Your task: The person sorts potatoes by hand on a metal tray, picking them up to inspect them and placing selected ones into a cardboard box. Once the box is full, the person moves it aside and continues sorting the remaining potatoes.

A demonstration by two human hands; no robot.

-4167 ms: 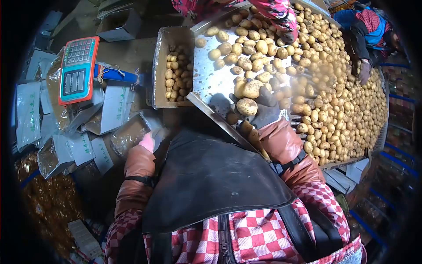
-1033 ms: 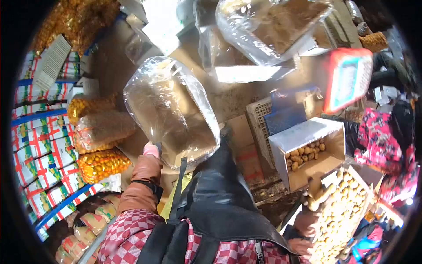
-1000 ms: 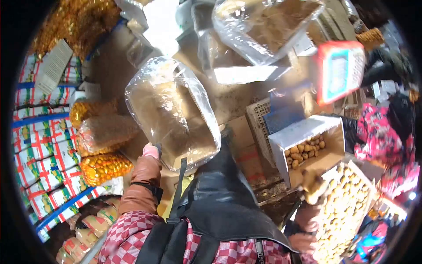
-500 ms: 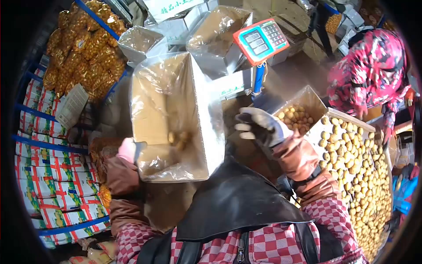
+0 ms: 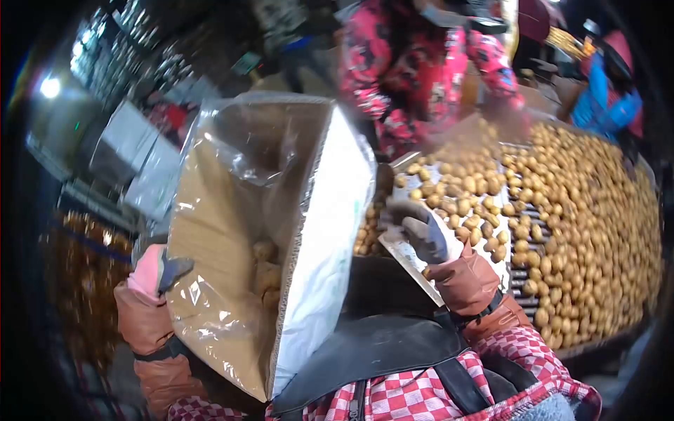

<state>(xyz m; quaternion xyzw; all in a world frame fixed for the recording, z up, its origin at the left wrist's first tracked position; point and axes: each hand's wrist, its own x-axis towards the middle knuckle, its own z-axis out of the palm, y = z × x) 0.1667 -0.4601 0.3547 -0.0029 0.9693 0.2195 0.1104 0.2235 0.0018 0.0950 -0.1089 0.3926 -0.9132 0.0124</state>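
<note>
A cardboard carton [image 5: 319, 259] lined with clear plastic leans in front of me, its open top facing me. A few potatoes [image 5: 267, 274] lie in its shaded bottom. My left hand [image 5: 160, 270], in a pink and grey glove, is closed on the carton's left edge, thumb over the liner. My right hand [image 5: 419, 228], in a dark and pale glove, is just right of the carton, over the near left edge of the sorting table [image 5: 414, 270]. Its fingers are loosely bent and somewhat blurred, with nothing seen in them. Potatoes [image 5: 467, 203] lie right beside it.
Many potatoes [image 5: 590, 238] cover the sorting table on my right. Across it, a person in a pink patterned jacket [image 5: 421, 77] reaches over the potatoes. Another person with blue sleeves [image 5: 604, 102] is at the far right. White boxes [image 5: 137, 147] stand at the left.
My view has swung right toward the sorting table, and the carton has come along, tilted, in my left hand. My right hand is now at the table's edge, its fingers more bent.
</note>
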